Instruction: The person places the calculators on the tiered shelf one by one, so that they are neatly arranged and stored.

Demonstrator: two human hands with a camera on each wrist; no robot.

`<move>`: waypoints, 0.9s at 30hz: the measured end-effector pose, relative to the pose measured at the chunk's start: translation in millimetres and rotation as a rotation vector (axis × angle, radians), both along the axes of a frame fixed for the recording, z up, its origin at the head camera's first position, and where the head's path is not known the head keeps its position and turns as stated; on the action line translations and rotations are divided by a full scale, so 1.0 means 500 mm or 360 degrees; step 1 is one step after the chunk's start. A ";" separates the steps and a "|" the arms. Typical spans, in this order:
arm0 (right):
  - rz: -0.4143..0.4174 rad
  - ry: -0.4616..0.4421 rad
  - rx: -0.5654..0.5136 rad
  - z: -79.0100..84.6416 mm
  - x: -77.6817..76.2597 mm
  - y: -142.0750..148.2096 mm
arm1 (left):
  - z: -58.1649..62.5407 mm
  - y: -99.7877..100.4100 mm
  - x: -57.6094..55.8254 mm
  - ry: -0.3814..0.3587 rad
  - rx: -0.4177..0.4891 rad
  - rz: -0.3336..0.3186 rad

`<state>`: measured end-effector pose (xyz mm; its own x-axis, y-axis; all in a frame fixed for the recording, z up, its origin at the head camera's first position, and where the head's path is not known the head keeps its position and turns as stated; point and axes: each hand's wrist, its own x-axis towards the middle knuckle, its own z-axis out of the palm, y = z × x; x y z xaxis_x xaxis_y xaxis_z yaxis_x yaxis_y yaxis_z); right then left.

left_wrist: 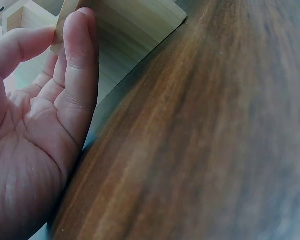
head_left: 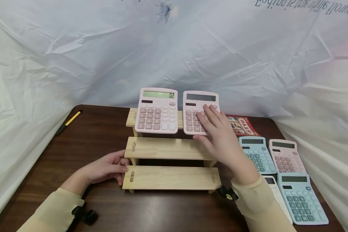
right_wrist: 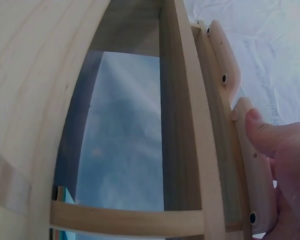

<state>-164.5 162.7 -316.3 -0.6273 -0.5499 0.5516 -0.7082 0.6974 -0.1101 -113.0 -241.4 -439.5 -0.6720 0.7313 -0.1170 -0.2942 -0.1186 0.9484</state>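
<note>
Two pink calculators stand side by side, leaning back on the top step of a three-step wooden stand (head_left: 171,149). The left calculator (head_left: 153,128) shows a lit display. My right hand (head_left: 220,135) lies over the lower right of the other pink calculator (head_left: 201,96), fingers extended across its keys. Its thumb touches the bottom edge of that calculator, as the right wrist view shows. At the stand's left end, my left hand (head_left: 107,168) holds the side of the lowest step (head_left: 174,178) between thumb and fingers. The left wrist view shows fingertips against the wood (left_wrist: 135,35).
On the right lie blue calculators (head_left: 303,199), another pink calculator (head_left: 287,158) and a partly hidden white one (head_left: 278,193). A red printed packet (head_left: 242,125) lies behind them. A yellow-and-black pen (head_left: 69,121) rests at the table's far left. Pale cloth (head_left: 119,58) hangs around the table.
</note>
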 end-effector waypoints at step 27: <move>-0.0004 -0.0086 -0.0076 0.002 0.003 0.005 | 0.001 0.008 0.001 0.0113 0.0023 0.0191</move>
<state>-163.0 165.0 -315.6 -0.6581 -0.5224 0.5423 -0.6987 0.6920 -0.1812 -112.7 -237.5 -439.0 -0.7611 0.6462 -0.0558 -0.2090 -0.1630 0.9642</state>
